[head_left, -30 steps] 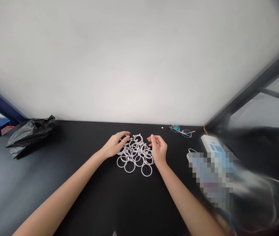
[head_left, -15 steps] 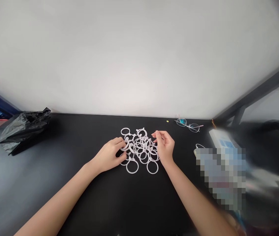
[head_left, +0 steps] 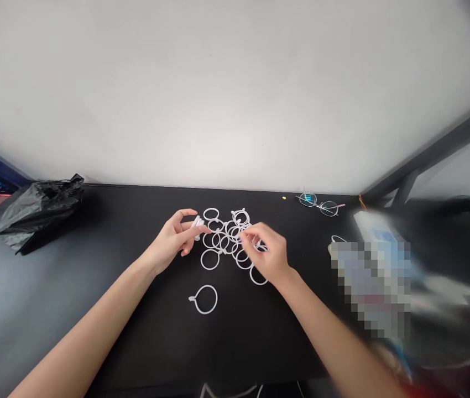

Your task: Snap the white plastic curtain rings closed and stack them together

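Note:
A loose pile of white curtain rings (head_left: 241, 222), each a thin hoop with a small eyelet, lies on the black table. My left hand (head_left: 169, 243) is at the pile's left edge, thumb and fingers closed on several white rings (head_left: 197, 225) stacked together and seen edge-on. Over the right side of the pile, my right hand (head_left: 267, 251) is pinched with its fingertips at a ring; the fingers partly hide what they grip. One single ring (head_left: 217, 299) lies apart, nearer to me.
A crumpled black plastic bag (head_left: 42, 213) sits at the far left. Eyeglasses (head_left: 318, 206) lie at the back right. On the right are a white and blue box (head_left: 378, 232) and a blurred, pixelated item. Cables (head_left: 235, 393) show at the front edge.
My left hand has lifted slightly and now holds several rings together. My right hand has moved left and closed over the pile. A single ring now lies in front, and the pile is more spread.

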A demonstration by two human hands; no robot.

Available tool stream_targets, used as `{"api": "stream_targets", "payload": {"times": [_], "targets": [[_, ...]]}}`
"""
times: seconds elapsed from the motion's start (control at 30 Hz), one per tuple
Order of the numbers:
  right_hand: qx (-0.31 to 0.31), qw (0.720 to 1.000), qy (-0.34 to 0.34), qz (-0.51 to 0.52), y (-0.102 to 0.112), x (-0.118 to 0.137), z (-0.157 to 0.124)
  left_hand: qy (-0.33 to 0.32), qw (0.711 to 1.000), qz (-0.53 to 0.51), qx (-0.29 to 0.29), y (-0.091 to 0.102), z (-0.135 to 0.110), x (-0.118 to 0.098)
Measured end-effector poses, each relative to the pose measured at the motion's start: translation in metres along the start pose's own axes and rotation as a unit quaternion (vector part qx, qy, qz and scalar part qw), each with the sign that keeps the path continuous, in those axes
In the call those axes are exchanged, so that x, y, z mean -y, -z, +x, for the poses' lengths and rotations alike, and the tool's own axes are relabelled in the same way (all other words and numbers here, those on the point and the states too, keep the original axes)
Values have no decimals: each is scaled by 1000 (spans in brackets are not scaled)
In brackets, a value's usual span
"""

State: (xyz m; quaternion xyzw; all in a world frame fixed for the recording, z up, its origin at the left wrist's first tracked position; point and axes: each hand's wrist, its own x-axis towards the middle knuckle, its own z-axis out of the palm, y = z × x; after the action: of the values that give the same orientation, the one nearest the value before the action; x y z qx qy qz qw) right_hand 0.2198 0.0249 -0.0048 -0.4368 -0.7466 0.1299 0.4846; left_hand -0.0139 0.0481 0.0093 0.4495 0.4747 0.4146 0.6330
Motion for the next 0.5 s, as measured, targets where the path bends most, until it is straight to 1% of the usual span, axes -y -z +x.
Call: {"api": "stream_targets", "payload": {"times": [0.03, 0.1, 0.13, 0.17, 0.23, 0.3, 0.37, 0.43, 0.5], "targets": [[57, 998, 20, 5, -2, 9, -2, -4, 1000, -12, 1, 0, -2, -2], [183, 982, 51, -7, -9, 26, -9, -1, 999, -35, 20, 0, -5, -7], [226, 972, 59, -28, -13, 34, -13, 8, 998, -49, 39, 0, -7, -10], [256, 963, 61, -55, -18, 41, -17, 22, 996, -68, 62, 1, -8, -11], [296, 947, 52, -111, -26, 50, -26, 55, 986, -114, 113, 3, -8, -13], [307, 941, 30, -141, -31, 55, -31, 82, 973, -150, 153, 6, -7, -14], [303, 943, 13, -137, -31, 54, -32, 105, 965, -161, 176, 9, -6, -13], [293, 951, 3, -103, -25, 49, -28, 124, 963, -157, 181, 10, -5, -13], [272, 961, -6, -54, -16, 42, -20, 131, 966, -151, 166, 10, -4, -13]]}}
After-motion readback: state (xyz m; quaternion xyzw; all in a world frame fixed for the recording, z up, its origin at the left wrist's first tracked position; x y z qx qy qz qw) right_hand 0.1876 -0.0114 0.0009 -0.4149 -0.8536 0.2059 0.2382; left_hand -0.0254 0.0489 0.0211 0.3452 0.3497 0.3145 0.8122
